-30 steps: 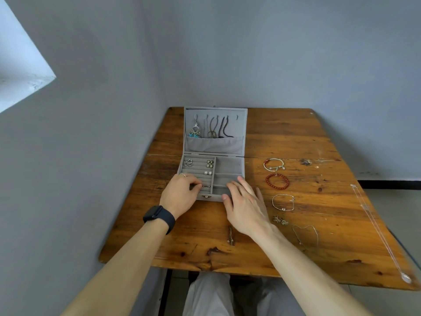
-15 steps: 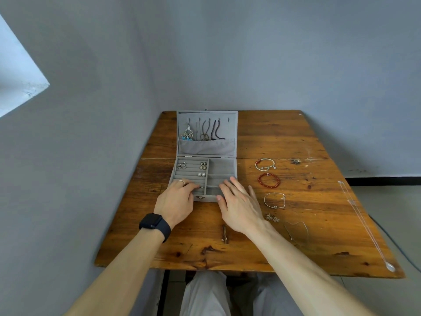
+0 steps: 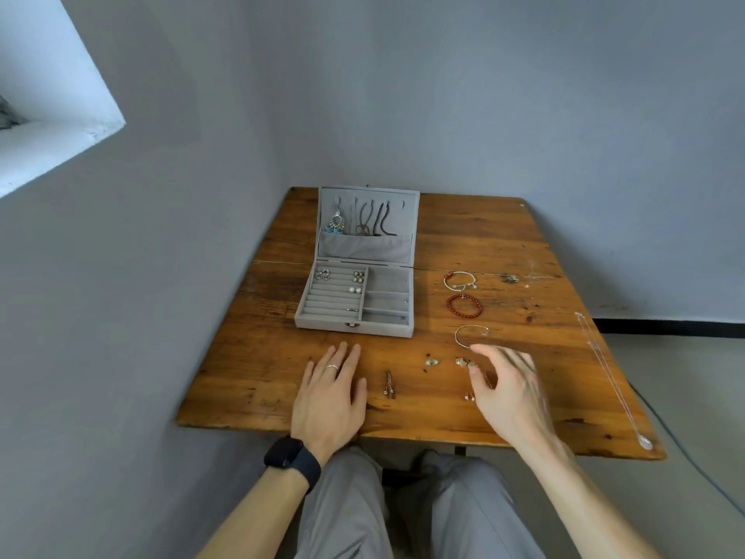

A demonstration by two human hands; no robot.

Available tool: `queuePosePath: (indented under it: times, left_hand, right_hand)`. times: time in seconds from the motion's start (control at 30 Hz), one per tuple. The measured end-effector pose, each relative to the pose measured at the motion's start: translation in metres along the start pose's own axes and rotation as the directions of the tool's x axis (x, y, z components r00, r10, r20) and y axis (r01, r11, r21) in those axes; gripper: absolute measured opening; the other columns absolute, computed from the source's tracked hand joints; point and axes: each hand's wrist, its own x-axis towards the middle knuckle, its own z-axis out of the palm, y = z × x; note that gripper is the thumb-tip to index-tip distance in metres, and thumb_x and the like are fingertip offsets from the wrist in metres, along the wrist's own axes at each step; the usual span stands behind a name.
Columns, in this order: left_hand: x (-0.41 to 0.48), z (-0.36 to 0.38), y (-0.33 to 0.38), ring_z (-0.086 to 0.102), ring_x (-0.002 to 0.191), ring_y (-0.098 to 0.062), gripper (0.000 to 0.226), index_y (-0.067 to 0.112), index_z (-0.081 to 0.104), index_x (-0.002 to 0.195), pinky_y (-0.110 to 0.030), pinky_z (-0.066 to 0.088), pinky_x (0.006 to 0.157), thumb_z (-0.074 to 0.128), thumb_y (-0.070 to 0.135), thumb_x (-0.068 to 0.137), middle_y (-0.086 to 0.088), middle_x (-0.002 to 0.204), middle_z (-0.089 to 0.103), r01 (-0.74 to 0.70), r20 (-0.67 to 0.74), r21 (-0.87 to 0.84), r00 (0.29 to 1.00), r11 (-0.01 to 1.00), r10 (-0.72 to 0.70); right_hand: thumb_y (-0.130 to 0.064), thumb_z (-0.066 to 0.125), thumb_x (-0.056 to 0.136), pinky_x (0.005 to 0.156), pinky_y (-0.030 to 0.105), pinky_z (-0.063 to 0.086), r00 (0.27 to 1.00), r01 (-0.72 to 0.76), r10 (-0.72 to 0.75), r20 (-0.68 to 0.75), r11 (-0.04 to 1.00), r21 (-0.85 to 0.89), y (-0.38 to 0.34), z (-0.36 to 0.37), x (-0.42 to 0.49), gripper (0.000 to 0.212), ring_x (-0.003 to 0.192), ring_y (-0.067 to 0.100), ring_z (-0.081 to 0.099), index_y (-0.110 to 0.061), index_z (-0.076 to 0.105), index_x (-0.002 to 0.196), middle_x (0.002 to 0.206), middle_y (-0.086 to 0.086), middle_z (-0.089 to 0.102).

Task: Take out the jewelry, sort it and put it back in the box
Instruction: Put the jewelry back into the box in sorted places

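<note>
Bracelets (image 3: 463, 316) and necklace (image 3: 611, 377) out at centre right, earrings (image 3: 355, 290) yet in jewelry box (image 3: 379, 328); left hand (image 3: 328, 397) flat, right hand (image 3: 508, 393) loosely spread, both empty.

Single head-worn view, forward and downward over table (image 3: 483, 236).

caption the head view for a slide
Left hand flat on the table, right hand hovering by a thin bracelet, box open.

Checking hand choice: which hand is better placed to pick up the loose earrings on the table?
Right. The right hand hovers open beside the earrings; the left hand lies flat, farther off.
</note>
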Motion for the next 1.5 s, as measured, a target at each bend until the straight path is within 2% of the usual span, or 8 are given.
queuePosePath:
  times: [0.1, 0.5, 0.6, 0.73, 0.9, 1.0, 1.2, 1.5]
  left_hand:
    - [-0.005, 0.007, 0.000, 0.006, 0.153, -0.011, 0.056, 0.026, 0.019, 0.158, -0.039, 0.003, 0.124, 0.022, 0.045, 0.105, 0.007, 0.165, 0.013, 0.007, 0.030, 0.070, 1.000, 0.998, -0.009]
    - [-0.005, 0.004, 0.002, 0.002, 0.153, -0.010, 0.057, 0.029, 0.013, 0.159, -0.039, 0.000, 0.124, 0.016, 0.046, 0.104, 0.008, 0.166, 0.009, 0.026, 0.070, 0.107, 0.997, 0.994, -0.033]
    - [-0.005, 0.002, 0.003, 0.003, 0.153, -0.010, 0.056, 0.029, 0.015, 0.159, -0.038, 0.000, 0.123, 0.018, 0.046, 0.105, 0.009, 0.166, 0.011, 0.024, 0.067, 0.089, 0.997, 0.996, -0.030]
    - [-0.003, -0.002, 0.006, 0.009, 0.152, -0.010, 0.054, 0.029, 0.023, 0.157, -0.038, 0.005, 0.123, 0.026, 0.043, 0.105, 0.009, 0.165, 0.017, 0.031, 0.063, 0.063, 0.997, 0.998, -0.035]
    - [0.014, -0.015, 0.025, 0.038, 0.137, -0.021, 0.044, 0.024, 0.048, 0.143, -0.043, 0.030, 0.113, 0.041, 0.038, 0.102, -0.001, 0.147, 0.048, 0.090, 0.008, -0.035, 0.996, 0.995, -0.090]
    - [0.034, -0.017, 0.059, 0.049, 0.125, -0.023, 0.042, 0.023, 0.053, 0.135, -0.041, 0.042, 0.103, 0.049, 0.042, 0.099, -0.001, 0.131, 0.060, -0.018, -0.026, -0.096, 1.000, 0.995, 0.015]
    - [0.068, 0.010, 0.129, 0.050, 0.125, -0.023, 0.050, 0.031, 0.045, 0.141, -0.041, 0.038, 0.105, 0.055, 0.050, 0.095, 0.001, 0.133, 0.060, -0.254, 0.154, 0.029, 0.957, 0.967, 0.247]
    - [0.080, 0.029, 0.148, 0.052, 0.114, -0.023, 0.025, 0.030, 0.066, 0.120, -0.039, 0.046, 0.094, 0.056, 0.039, 0.099, -0.003, 0.121, 0.061, -0.303, 0.197, 0.206, 0.944, 0.930, 0.264]
  right_hand:
    - [-0.020, 0.074, 0.087, 0.091, 0.035, 0.047, 0.998, -0.055, 0.057, 0.019, 0.996, -0.072, 0.006, 0.000, -0.004, 0.035, 0.112, 0.023, 0.056, -0.018, 0.069, 0.121, 0.120, 0.000, 0.070]
    - [-0.026, 0.071, 0.091, 0.090, 0.036, 0.047, 0.994, -0.104, 0.107, 0.013, 0.986, -0.133, 0.000, 0.005, 0.006, 0.020, 0.110, 0.023, 0.055, -0.017, 0.077, 0.108, 0.117, -0.002, 0.071]
    - [-0.026, 0.070, 0.092, 0.083, 0.027, 0.042, 0.991, -0.126, 0.127, -0.041, 0.992, 0.015, 0.006, -0.004, -0.006, 0.018, 0.103, 0.020, 0.061, -0.021, 0.075, 0.108, 0.107, -0.004, 0.074]
    - [-0.031, 0.072, 0.091, 0.074, 0.007, 0.041, 0.958, -0.264, 0.285, 0.004, 0.882, 0.391, 0.018, -0.018, -0.033, 0.015, 0.094, -0.011, 0.063, -0.036, 0.073, 0.105, 0.095, -0.027, 0.069]
    - [-0.025, 0.072, 0.091, 0.076, 0.012, 0.044, 0.935, -0.320, 0.351, 0.061, 0.751, 0.578, 0.034, -0.019, -0.061, 0.020, 0.098, -0.013, 0.060, -0.043, 0.069, 0.098, 0.097, -0.035, 0.067]
    - [-0.023, 0.071, 0.092, 0.078, 0.014, 0.046, 0.932, -0.312, 0.358, 0.048, 0.731, 0.607, 0.040, -0.016, -0.064, 0.016, 0.097, -0.006, 0.062, -0.038, 0.071, 0.099, 0.097, -0.031, 0.069]
    - [-0.026, 0.073, 0.090, 0.073, 0.006, 0.046, 0.938, -0.308, 0.343, 0.046, 0.767, 0.563, 0.039, -0.013, -0.064, 0.015, 0.092, -0.006, 0.062, -0.039, 0.071, 0.097, 0.094, -0.034, 0.068]
    - [-0.033, 0.071, 0.090, 0.072, 0.005, 0.045, 0.938, -0.314, 0.343, 0.058, 0.764, 0.564, 0.044, -0.012, -0.065, 0.011, 0.094, -0.008, 0.062, -0.038, 0.072, 0.100, 0.097, -0.035, 0.067]
